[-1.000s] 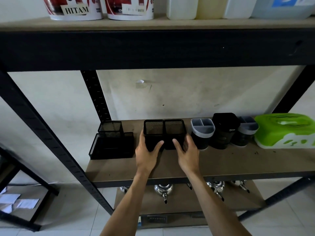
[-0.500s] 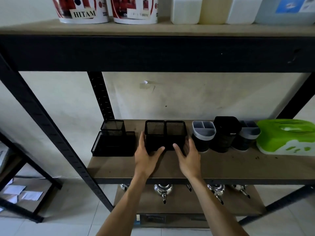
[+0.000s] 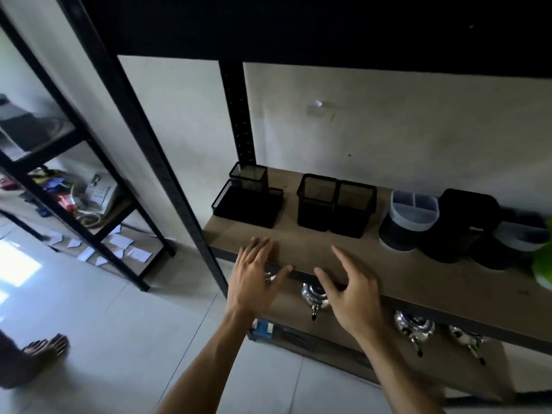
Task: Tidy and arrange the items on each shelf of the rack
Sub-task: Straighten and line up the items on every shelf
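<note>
Hovering over the shelf (image 3: 388, 264) edge, left hand (image 3: 254, 273) and right hand (image 3: 352, 291); each grip wide, empty.

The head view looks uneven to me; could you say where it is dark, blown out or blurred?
Head view: the upper shelf's underside is nearly black; the floor at left is blown out by daylight; the left hand and right hand are slightly motion-blurred; wide-angle distortion slants the rack post.

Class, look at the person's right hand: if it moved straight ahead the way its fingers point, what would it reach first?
Probably the pair of black mesh pen holders. The right hand hovers open at the shelf edge with bare board between; its height is hard to judge.
</note>
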A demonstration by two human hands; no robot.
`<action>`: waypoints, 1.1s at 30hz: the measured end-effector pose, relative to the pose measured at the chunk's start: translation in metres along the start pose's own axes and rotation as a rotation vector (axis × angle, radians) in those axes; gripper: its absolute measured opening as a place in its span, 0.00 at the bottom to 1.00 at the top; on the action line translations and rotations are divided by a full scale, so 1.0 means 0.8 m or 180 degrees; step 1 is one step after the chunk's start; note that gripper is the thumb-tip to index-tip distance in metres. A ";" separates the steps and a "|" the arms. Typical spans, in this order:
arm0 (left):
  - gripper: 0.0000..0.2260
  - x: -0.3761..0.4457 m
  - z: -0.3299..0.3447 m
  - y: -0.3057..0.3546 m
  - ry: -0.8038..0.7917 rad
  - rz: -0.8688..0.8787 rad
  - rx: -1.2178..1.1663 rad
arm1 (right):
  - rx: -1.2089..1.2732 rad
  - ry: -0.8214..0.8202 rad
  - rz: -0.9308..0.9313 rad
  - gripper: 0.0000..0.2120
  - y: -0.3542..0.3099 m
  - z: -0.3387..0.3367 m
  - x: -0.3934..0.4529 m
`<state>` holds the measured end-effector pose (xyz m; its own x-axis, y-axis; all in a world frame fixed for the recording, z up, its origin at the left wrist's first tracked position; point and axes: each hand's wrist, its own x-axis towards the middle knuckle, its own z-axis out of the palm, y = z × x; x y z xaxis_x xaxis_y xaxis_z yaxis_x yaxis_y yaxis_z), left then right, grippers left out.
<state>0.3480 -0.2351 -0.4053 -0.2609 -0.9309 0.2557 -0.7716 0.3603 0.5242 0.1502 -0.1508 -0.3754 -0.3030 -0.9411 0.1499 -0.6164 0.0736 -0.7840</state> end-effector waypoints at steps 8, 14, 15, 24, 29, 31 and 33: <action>0.40 0.009 -0.026 -0.050 0.0055 -0.0154 0.0428 | -0.0164 0.0060 -0.1016 0.29 -0.084 0.016 0.063; 0.42 0.018 -0.033 -0.069 -0.0014 0.0131 0.0367 | -0.1119 -0.0297 -0.1123 0.40 -0.151 0.028 0.121; 0.42 0.019 -0.035 -0.072 -0.0019 0.0172 0.0345 | -0.1262 -0.0382 -0.1122 0.42 -0.160 0.035 0.129; 0.38 0.017 -0.030 -0.088 0.0038 0.0331 0.0245 | -0.2319 -0.0588 -0.1151 0.62 -0.186 0.127 0.188; 0.35 0.017 -0.027 -0.091 0.0144 0.0357 0.0208 | -0.2234 -0.0435 -0.1126 0.53 -0.173 0.144 0.190; 0.34 0.018 -0.026 -0.091 0.0178 0.0349 0.0205 | -0.2213 -0.0422 -0.1132 0.52 -0.171 0.144 0.192; 0.34 0.018 -0.025 -0.091 0.0199 0.0358 0.0211 | -0.2228 -0.0431 -0.1125 0.52 -0.169 0.144 0.194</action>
<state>0.4122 -0.2733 -0.4232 -0.3128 -0.8785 0.3611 -0.7767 0.4554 0.4352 0.2702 -0.3452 -0.3158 0.0589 -0.9761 0.2093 -0.9867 -0.0887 -0.1362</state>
